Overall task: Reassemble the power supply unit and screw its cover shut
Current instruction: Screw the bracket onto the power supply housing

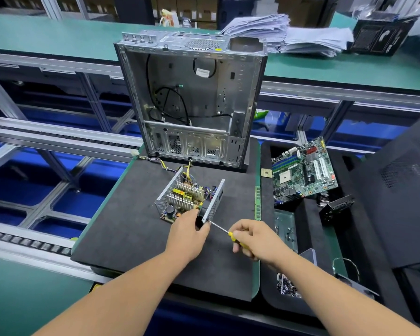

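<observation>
One black foam mat [121, 226], green workbench [34, 294], aluminium conveyor rails [58, 139]

I can't see the screwdriver [224, 231] tip: it vanishes behind the power supply unit [188, 198] side wall, under my left hand [187, 235]. My right hand [257, 241] hides most of the handle (only yellow shows). The loose screws [286, 286] are too small to count.

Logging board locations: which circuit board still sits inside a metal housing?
The power supply board, with its finned heatsinks, sits between perforated metal walls on the black mat. The motherboard lies bare in the tray to the right.
</observation>
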